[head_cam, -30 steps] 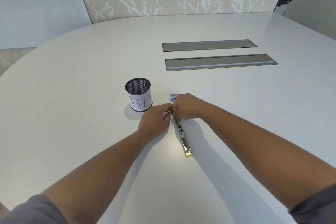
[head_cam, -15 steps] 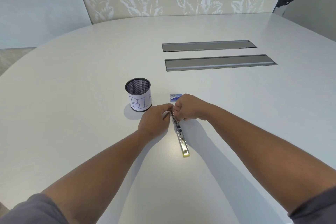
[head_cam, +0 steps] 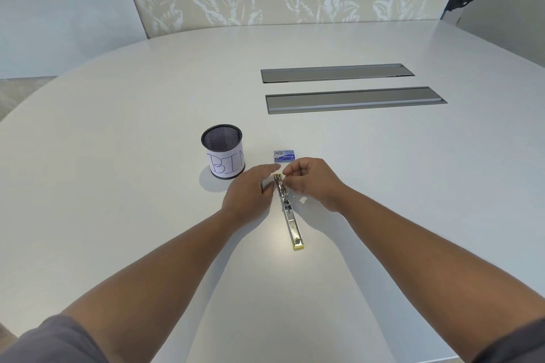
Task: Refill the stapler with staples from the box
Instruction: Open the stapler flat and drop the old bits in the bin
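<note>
A: Stapler (head_cam: 287,209) lies folded out flat on the desk (head_cam: 118,186), right between your hands, one yellow end near you, the other up by your fingers.

B: Your left hand (head_cam: 249,191) is spread, fingers straight, resting beside its far half.

A: Your right hand (head_cam: 312,181) is curled, thumb and finger pinching at the far tip; what it pinches is too small to tell.

B: The box (head_cam: 284,155) sits just beyond, near the mesh cup (head_cam: 223,155) labelled BIN.
</note>
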Action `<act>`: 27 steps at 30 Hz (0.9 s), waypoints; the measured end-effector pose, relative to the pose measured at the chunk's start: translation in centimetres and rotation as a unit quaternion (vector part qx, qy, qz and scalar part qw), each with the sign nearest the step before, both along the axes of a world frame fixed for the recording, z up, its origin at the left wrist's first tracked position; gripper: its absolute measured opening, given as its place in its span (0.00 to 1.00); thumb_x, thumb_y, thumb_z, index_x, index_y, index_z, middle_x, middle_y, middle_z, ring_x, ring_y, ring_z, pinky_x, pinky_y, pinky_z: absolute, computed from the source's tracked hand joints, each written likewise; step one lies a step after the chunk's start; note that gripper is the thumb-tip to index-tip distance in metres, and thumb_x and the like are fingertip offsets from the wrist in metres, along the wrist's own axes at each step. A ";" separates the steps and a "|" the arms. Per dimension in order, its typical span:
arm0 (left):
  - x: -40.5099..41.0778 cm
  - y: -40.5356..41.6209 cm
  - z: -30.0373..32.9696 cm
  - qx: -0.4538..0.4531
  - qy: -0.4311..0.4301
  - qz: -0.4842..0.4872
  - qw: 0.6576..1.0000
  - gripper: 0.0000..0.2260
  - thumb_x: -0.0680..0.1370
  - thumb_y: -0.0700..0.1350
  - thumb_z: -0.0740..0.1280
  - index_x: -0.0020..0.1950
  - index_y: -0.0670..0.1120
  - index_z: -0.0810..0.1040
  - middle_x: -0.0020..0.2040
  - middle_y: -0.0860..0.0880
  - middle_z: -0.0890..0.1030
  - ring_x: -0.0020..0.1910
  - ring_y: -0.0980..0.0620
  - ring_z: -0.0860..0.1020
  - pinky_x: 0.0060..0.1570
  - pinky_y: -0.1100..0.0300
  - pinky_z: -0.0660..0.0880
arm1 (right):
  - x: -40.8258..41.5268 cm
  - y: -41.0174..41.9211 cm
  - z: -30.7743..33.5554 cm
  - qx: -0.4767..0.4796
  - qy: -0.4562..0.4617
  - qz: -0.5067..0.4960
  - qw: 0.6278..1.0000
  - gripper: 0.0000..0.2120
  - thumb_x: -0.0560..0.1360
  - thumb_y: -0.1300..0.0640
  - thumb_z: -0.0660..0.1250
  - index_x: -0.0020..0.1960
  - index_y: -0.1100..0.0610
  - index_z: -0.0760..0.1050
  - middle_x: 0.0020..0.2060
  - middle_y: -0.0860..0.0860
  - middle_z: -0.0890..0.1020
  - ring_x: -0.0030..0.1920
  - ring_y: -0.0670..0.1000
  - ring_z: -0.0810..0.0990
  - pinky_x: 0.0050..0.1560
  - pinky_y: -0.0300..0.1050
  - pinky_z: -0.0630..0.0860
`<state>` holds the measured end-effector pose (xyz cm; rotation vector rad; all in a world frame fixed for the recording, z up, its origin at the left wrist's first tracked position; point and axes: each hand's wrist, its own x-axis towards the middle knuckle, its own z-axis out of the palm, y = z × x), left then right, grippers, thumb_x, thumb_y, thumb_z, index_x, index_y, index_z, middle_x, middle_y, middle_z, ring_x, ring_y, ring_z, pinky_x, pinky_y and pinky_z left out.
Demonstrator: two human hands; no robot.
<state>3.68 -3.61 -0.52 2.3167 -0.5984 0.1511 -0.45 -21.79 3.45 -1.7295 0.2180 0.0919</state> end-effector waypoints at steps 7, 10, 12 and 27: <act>-0.7 0.2 0.6 -0.064 0.012 -0.050 0.997 0.11 0.77 0.48 0.70 0.58 0.59 0.82 0.46 0.62 0.83 0.36 0.59 0.76 0.40 0.66 0.72 | -0.1 0.2 -0.6 0.049 -0.013 -0.026 0.998 0.04 0.73 0.66 0.75 0.48 0.61 0.83 0.39 0.56 0.84 0.38 0.52 0.80 0.43 0.45 0.76; -1.0 0.1 1.1 -0.104 0.019 -0.061 0.993 0.11 0.76 0.47 0.70 0.56 0.60 0.81 0.45 0.62 0.84 0.35 0.56 0.77 0.39 0.68 0.73 | 0.0 0.5 -0.5 0.063 -0.004 -0.032 0.998 0.06 0.73 0.66 0.75 0.50 0.63 0.83 0.39 0.56 0.84 0.37 0.50 0.79 0.42 0.44 0.76; -1.3 -0.1 1.3 -0.127 0.028 -0.056 0.990 0.11 0.76 0.45 0.71 0.54 0.59 0.82 0.43 0.60 0.84 0.35 0.56 0.78 0.40 0.67 0.74 | 0.0 0.5 -0.4 0.070 0.003 -0.033 0.997 0.07 0.73 0.65 0.75 0.51 0.64 0.83 0.37 0.54 0.83 0.31 0.46 0.77 0.38 0.40 0.74; 0.3 0.6 8.7 -0.016 -0.160 0.005 0.987 0.08 0.78 0.39 0.67 0.39 0.42 0.78 0.32 0.50 0.76 0.37 0.47 0.73 0.39 0.52 0.70 | 0.1 0.3 -2.1 -0.084 -0.043 -0.019 0.995 0.04 0.72 0.53 0.77 0.43 0.52 0.84 0.32 0.49 0.85 0.31 0.46 0.80 0.35 0.42 0.77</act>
